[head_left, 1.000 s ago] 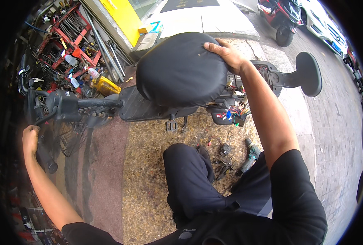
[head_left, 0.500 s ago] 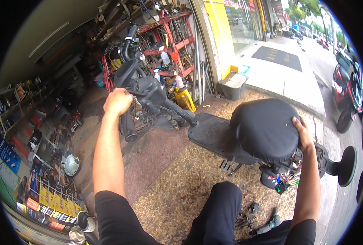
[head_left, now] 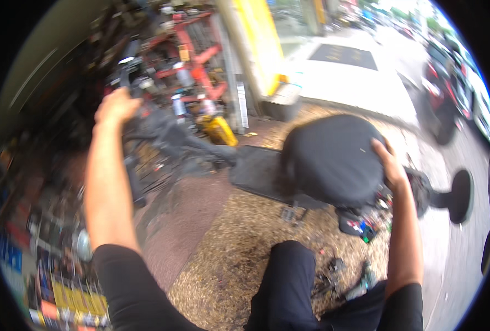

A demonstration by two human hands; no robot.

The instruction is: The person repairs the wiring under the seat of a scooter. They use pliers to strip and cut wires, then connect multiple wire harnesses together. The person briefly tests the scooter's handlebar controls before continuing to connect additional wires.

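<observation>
A black electric scooter stretches across the view, front end at left. My left hand [head_left: 118, 107] is closed around its handlebar [head_left: 128, 129], which is blurred by motion. Part of the bar rises beyond the hand, and a dark grip hangs down on the near side. My right hand [head_left: 389, 163] holds the rear edge of the rounded black seat [head_left: 333, 157], fingers curled along its side. Between seat and front post lies the flat footboard [head_left: 256, 168]. Loose coloured wires [head_left: 366, 229] stick out below the seat, next to my right forearm.
A cordless-drill-like green tool [head_left: 363, 281] and small dark parts [head_left: 328, 276] lie on the pebbled ground by my knee. Beyond the scooter stand a red tool rack [head_left: 201, 55], a yellow jug [head_left: 219, 131] and a grey bin [head_left: 281, 105]. A red motor scooter [head_left: 442, 83] is parked at right.
The whole scene has shifted left and up in the view. My left hand has moved left with the handlebar, which looks turned. My right hand stays on the seat.
</observation>
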